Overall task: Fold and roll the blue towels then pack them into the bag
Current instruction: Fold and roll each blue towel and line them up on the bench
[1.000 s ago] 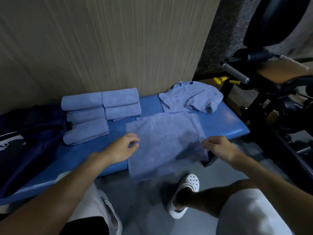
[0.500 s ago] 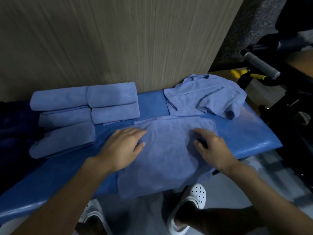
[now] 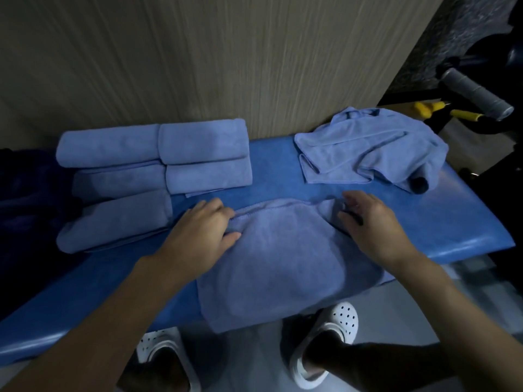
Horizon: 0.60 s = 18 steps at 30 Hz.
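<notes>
Towel [image 3: 283, 264] lies flat on the desk [image 3: 271, 159], its near edge hanging off. My left hand [image 3: 203, 230] and right hand [image 3: 370, 224], apart, curl on its far corners. I judge an uneven pull would skew the fold, or the overhang could drag it to the floor [image 3: 240, 357]. Count: one flat towel, five rolls [image 3: 202, 141] far left, one crumpled heap [image 3: 368, 148] far right.
</notes>
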Each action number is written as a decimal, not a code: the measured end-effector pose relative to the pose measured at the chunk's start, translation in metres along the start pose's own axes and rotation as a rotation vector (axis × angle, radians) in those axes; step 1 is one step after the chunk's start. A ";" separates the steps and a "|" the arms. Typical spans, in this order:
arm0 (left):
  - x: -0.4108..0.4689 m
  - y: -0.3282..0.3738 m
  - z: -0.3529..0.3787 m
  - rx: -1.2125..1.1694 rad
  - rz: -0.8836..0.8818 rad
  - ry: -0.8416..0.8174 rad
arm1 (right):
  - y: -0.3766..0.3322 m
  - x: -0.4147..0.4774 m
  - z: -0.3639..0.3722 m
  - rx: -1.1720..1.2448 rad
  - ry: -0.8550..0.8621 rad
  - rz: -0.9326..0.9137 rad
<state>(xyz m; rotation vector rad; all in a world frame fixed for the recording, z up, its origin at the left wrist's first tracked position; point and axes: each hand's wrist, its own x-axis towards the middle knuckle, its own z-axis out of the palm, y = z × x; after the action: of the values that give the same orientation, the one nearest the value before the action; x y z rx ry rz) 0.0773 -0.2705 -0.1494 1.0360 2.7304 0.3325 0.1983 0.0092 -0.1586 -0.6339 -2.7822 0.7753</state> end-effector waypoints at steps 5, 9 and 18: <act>0.003 -0.001 0.001 -0.138 0.030 0.080 | -0.002 0.006 0.004 -0.112 -0.048 -0.003; 0.011 0.000 0.003 -0.163 0.065 0.121 | -0.001 0.005 0.001 -0.089 0.043 -0.026; 0.021 0.004 0.001 -0.160 0.038 0.073 | 0.027 0.003 -0.015 -0.079 0.145 0.065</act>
<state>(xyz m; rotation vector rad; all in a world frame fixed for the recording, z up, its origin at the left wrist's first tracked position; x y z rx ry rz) 0.0644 -0.2532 -0.1515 1.0529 2.6972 0.5958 0.2094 0.0376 -0.1602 -0.7657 -2.6823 0.6073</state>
